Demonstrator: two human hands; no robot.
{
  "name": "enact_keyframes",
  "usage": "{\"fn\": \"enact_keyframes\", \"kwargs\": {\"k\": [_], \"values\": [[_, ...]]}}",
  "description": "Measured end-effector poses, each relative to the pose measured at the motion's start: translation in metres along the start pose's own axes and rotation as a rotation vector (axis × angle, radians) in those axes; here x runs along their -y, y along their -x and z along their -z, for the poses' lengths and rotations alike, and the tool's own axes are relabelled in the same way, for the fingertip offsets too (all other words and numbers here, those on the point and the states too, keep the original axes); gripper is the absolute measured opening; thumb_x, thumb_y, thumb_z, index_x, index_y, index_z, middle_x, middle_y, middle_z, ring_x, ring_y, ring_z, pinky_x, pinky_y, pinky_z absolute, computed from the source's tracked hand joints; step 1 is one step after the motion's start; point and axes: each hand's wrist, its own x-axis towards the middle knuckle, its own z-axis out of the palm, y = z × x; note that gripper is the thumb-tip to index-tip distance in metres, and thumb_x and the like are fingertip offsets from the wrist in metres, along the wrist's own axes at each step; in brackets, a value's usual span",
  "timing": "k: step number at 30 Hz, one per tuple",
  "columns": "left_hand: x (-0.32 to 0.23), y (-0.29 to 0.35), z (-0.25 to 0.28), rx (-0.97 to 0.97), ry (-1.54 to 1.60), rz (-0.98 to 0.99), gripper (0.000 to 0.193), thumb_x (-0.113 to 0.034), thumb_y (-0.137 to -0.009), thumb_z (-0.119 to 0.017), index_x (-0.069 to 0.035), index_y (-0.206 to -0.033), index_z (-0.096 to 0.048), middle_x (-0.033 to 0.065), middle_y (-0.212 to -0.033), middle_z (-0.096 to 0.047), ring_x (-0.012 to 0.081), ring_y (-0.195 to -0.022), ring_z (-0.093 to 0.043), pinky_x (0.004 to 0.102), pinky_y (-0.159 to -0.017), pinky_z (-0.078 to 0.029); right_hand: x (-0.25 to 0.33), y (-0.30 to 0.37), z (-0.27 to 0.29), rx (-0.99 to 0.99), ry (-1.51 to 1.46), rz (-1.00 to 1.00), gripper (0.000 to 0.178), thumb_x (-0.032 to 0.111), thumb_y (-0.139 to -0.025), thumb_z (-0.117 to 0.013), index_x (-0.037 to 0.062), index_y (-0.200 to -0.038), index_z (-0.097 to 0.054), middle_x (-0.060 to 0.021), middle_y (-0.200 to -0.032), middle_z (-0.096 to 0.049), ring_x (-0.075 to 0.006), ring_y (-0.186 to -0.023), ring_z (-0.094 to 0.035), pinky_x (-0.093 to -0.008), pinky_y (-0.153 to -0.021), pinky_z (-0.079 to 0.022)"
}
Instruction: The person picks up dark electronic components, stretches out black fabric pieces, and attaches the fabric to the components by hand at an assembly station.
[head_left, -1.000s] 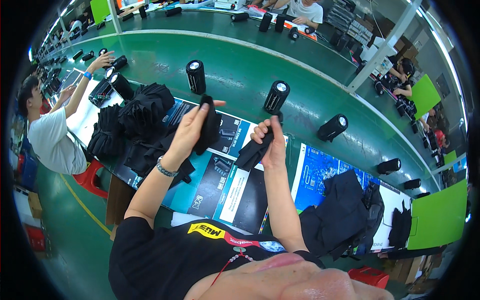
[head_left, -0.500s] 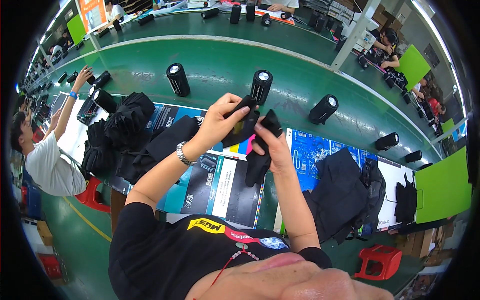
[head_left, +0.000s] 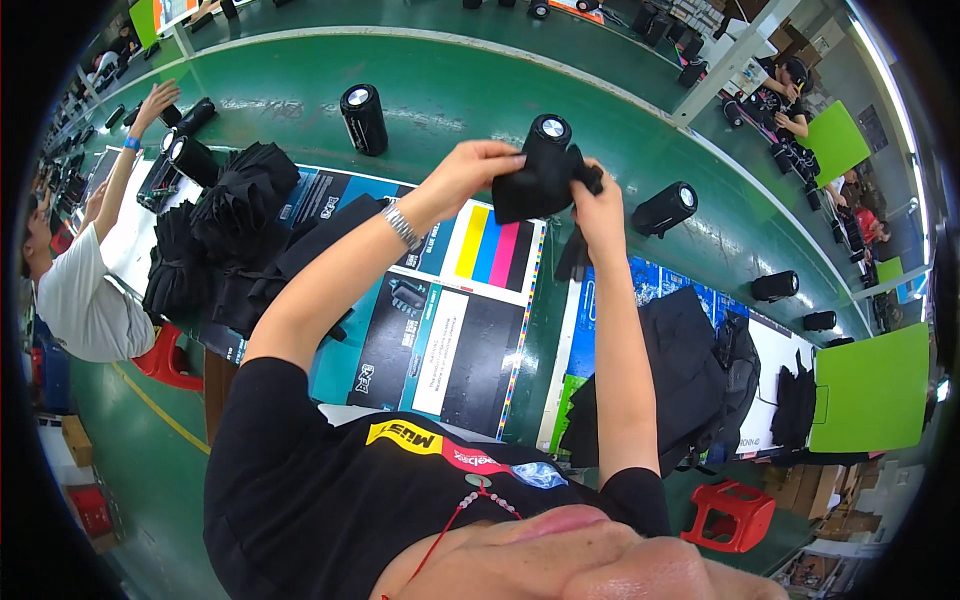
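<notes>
My left hand [head_left: 472, 172] pinches one edge of a black cloth pouch [head_left: 528, 190], its fingers stretched forward over the workbench. My right hand [head_left: 600, 208] is closed on the gathered black cloth at the other side, and a strip of it hangs below that hand. Directly behind the cloth stands a black cylindrical speaker [head_left: 551, 130] with a round silver end; the pouch hides its lower part. Whether the cloth touches the speaker, I cannot tell. More such speakers stand to the left [head_left: 363, 120] and lean to the right [head_left: 665, 209].
Bundled black pouches [head_left: 245, 200] lie left, and flat black cloth pieces [head_left: 665, 370] lie right. Printed sheets [head_left: 440, 350] cover the bench's near side. A green panel [head_left: 870, 390] stands far right. A co-worker [head_left: 90, 285] reaches over the bench at left.
Both hands have moved forward with the black cloth pouch, up to the middle speaker. The cloth now covers that speaker's lower part. The view has shifted a little.
</notes>
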Motion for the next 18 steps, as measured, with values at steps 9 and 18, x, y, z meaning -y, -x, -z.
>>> {"fn": "enact_keyframes", "kwargs": {"k": [9,18], "values": [[0.025,-0.115,0.018,-0.321,-0.332,-0.326,0.019,-0.017,-0.084,-0.069,0.002,-0.088,-0.067,0.0071,-0.1,-0.061,0.0121,-0.083,-0.058,0.0232,-0.072,-0.045,-0.036,-0.089,-0.035,-0.451,0.465,0.07,0.024,0.017,-0.078,-0.067,0.0012,-0.096,-0.064,-0.0194,-0.083,-0.064,-0.04,-0.077,-0.06,-0.0416,-0.074,-0.047],[0.049,-0.14,0.0,-0.197,0.041,0.186,0.027,-0.027,-0.092,-0.058,0.0,-0.093,-0.062,0.006,-0.086,-0.062,0.0149,-0.072,-0.061,0.0289,-0.064,-0.05,-0.104,-0.12,0.002,-0.167,-0.017,-0.573,0.029,0.022,-0.078,-0.067,-0.0004,-0.096,-0.067,-0.0075,-0.068,-0.062,-0.0169,-0.054,-0.057,-0.0314,-0.048,-0.042]]}}
